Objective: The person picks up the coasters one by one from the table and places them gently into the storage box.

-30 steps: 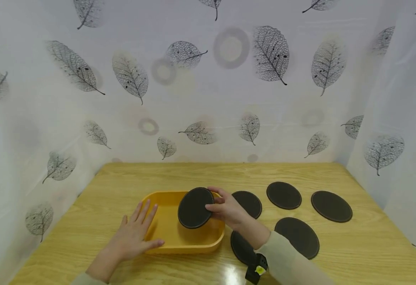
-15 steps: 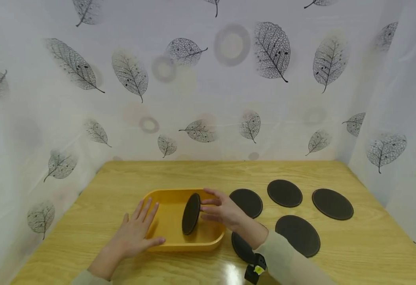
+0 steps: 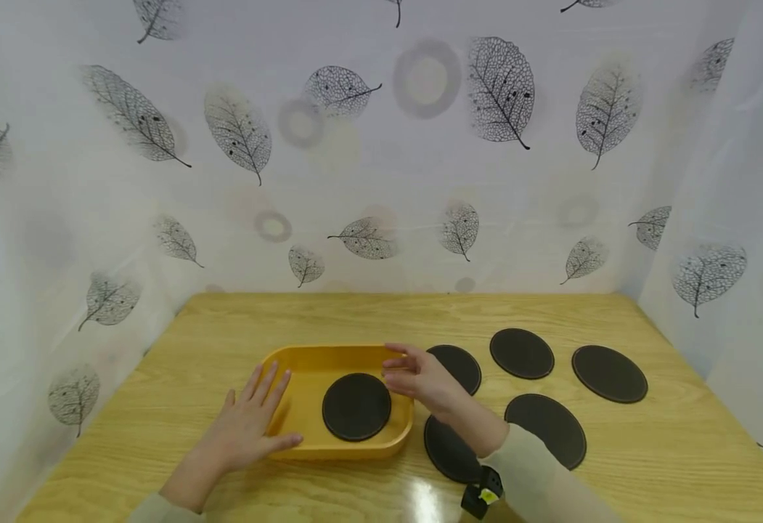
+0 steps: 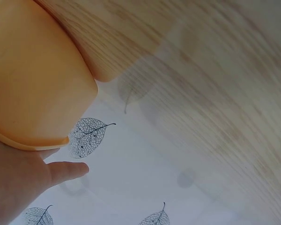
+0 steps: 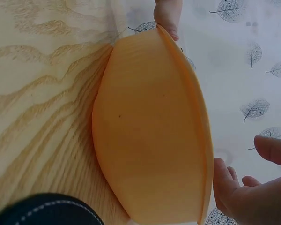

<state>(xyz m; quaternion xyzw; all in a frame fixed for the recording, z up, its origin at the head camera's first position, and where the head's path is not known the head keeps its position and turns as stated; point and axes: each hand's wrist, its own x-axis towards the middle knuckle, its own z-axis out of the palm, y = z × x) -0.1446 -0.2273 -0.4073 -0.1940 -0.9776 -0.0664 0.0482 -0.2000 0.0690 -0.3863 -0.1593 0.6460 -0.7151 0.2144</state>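
In the head view a yellow-orange tray (image 3: 303,421) stands on the table, and a round black disc (image 3: 356,407) lies flat inside it, right of its middle. My left hand (image 3: 240,428) rests with spread fingers on the tray's left edge. Over the tray's right edge is my right hand (image 3: 430,381), fingers slightly bent and holding nothing. The left wrist view shows the left hand (image 4: 28,178) against the tray's rim (image 4: 33,146). In the right wrist view the right hand (image 5: 257,192) is beside the tray's outer wall (image 5: 150,126), thumb and fingers apart.
Several more black discs lie flat right of the tray: one at the back (image 3: 521,354), one far right (image 3: 610,373), one nearer the front (image 3: 547,430), others partly behind or beside my right forearm. A leaf-patterned curtain (image 3: 355,167) surrounds the wooden table (image 3: 224,319).
The disc was in my right hand, then tilted on edge inside the tray; now it lies flat there. My right hand has let go and drawn slightly right. The left hand stays put.
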